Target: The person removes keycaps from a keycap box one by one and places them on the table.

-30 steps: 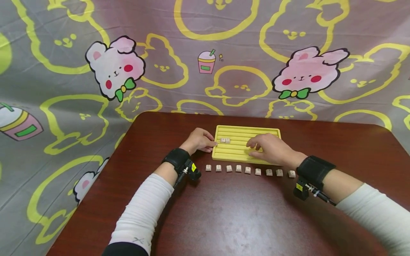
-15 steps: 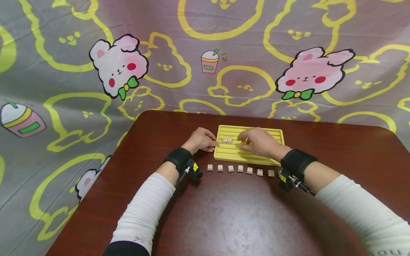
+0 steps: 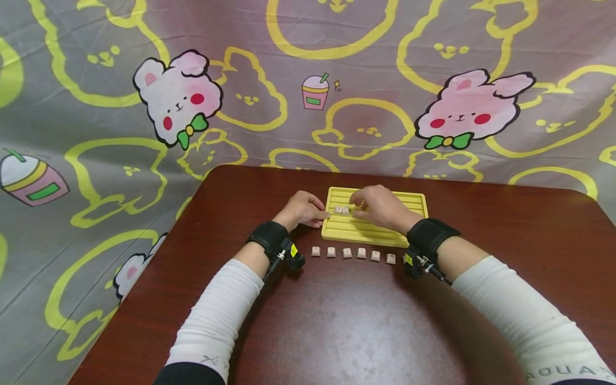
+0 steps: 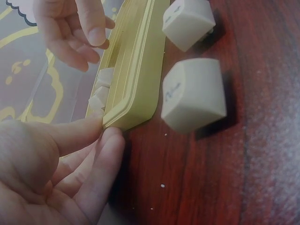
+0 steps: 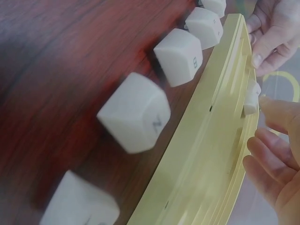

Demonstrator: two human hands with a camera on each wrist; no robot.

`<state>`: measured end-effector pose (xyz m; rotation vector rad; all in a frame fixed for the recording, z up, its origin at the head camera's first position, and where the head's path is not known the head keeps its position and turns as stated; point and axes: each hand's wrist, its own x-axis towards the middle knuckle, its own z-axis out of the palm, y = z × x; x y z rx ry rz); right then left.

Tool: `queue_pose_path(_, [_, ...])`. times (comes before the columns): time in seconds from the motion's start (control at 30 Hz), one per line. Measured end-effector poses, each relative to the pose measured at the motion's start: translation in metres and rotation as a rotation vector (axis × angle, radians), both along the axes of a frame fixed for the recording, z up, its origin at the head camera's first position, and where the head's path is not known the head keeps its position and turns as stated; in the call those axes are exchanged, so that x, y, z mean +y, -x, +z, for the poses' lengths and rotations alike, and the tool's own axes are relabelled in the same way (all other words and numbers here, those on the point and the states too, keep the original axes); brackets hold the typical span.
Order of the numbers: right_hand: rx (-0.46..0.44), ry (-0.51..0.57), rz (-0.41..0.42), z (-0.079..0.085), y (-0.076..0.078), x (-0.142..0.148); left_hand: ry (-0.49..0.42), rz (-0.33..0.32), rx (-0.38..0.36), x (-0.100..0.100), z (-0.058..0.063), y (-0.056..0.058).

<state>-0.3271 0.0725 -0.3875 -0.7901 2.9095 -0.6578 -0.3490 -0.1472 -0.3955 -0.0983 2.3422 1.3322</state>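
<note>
My left hand [image 3: 302, 209] pinches the left edge of a yellow ridged tray [image 3: 366, 235], thumb on the rim and fingers at its side in the left wrist view. Two white keycaps [image 3: 341, 210] sit side by side in a groove near the tray's left end. Just right of them, my right hand [image 3: 382, 207] hovers over the tray with fingers loosely bent and spread. In the right wrist view, one fingertip [image 5: 265, 104] comes right up to a keycap [image 5: 252, 97] in the tray; nothing shows between the right fingers.
Several white keycaps [image 3: 361, 253] stand in a spaced row on the brown table [image 3: 356, 321], along the tray's near side. Some at the row's right end are hidden behind the right wrist camera [image 3: 415, 264]. A patterned cloth [image 3: 269, 123] hangs behind the table.
My right hand has moved left across the tray to beside the two keycaps, its wrist now covering the row's right end. My left hand keeps its grip on the tray's edge.
</note>
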Motion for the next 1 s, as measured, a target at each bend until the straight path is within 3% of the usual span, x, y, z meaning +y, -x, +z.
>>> queue_pose_path(0.4, [0.040,-0.019,-0.003,-0.001,0.007,-0.011,-0.010,-0.006,0.007,0.000,0.001,-0.001])
queue_pose_path(0.77, [0.011,-0.024,-0.018,-0.007,0.009,-0.016,-0.015,0.002,0.004,0.000,0.001,-0.001])
queue_pose_path(1.0, [0.057,-0.050,-0.012,-0.008,0.008,-0.020,-0.029,0.012,-0.004,0.000,0.000,0.000])
